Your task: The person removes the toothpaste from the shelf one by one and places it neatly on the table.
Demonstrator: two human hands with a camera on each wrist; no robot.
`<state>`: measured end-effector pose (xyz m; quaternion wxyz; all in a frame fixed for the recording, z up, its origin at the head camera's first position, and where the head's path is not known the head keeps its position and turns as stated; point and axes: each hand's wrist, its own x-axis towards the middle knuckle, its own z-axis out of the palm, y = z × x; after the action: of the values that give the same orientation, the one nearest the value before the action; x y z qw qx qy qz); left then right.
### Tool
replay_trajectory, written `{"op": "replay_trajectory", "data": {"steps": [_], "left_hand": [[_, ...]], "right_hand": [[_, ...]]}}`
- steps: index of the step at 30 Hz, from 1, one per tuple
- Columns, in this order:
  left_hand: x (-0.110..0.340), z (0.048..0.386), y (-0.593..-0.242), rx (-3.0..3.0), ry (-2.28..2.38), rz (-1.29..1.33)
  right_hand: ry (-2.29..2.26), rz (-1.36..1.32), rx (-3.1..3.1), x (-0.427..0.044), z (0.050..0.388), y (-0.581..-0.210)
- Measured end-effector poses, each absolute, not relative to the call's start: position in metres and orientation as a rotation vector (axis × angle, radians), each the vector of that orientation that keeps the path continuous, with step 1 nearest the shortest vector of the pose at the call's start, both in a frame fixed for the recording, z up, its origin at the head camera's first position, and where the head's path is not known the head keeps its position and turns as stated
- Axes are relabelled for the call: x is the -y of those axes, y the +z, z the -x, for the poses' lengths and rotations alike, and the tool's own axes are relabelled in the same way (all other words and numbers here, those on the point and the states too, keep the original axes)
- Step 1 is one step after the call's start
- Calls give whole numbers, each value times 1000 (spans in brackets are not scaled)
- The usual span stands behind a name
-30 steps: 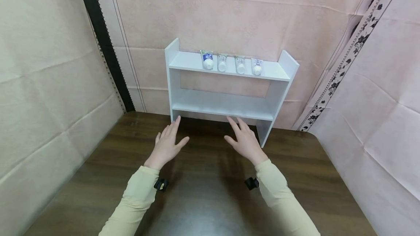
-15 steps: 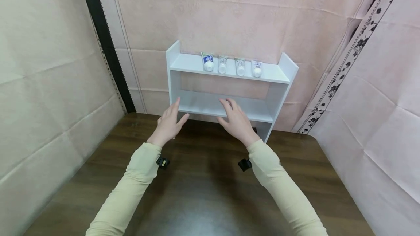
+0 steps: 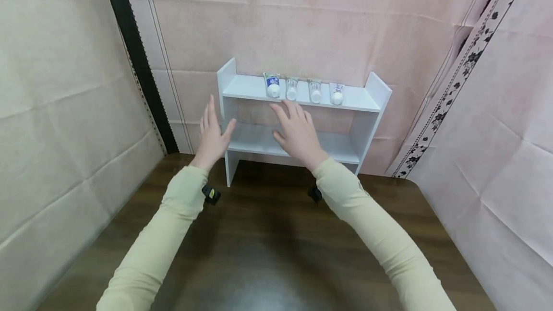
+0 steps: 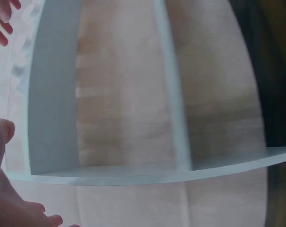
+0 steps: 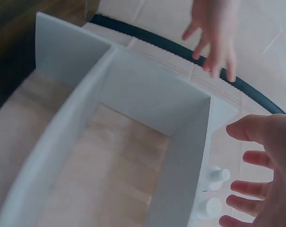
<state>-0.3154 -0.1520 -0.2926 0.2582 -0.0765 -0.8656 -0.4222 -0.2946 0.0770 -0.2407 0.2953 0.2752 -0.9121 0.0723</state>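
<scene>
A white two-tier shelf (image 3: 294,142) stands at the back of the table, with several white tubes in a row on its top board; the leftmost tube (image 3: 272,85) has a blue label. My left hand (image 3: 212,136) is raised by the shelf's left side, fingers spread, holding nothing. In front of the shelf's middle, just below the tubes, my right hand (image 3: 297,131) hovers with fingers apart and slightly bent, also holding nothing. The right wrist view shows two white caps (image 5: 210,208) near the right fingers. In the left wrist view the shelf's side panel (image 4: 119,178) lies beside the left hand.
The brown wooden table (image 3: 255,253) extends in front of the shelf. Pale cloth (image 3: 302,23) hangs behind it, with more cloth at both sides. A black strip (image 3: 138,56) runs down the back left corner, and a floral border (image 3: 453,85) runs down the right.
Both hands have risen from near the table, the left up to the shelf's left side, the right up and leftward to just under the top board. The tubes remain in place on the shelf.
</scene>
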Motion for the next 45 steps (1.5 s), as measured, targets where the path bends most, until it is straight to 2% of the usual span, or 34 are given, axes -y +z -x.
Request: {"op": "replay_trajectory", "data": {"steps": [7, 13, 25, 32, 45], "left_hand": [[149, 336, -239, 2255, -1133, 144], [143, 356, -217, 2230, -1204, 128], [144, 387, -235, 2079, -1472, 203], [150, 386, -242, 2080, -1391, 151], [151, 383, -244, 2103, -1346, 146]], "right_hand": [[199, -652, 2501, -68, 318, -209], [207, -578, 2575, -61, 334, -205], [159, -540, 2614, -50, 343, -206], [152, -597, 2490, -41, 326, -211], [212, -540, 2634, -22, 332, -205]]}}
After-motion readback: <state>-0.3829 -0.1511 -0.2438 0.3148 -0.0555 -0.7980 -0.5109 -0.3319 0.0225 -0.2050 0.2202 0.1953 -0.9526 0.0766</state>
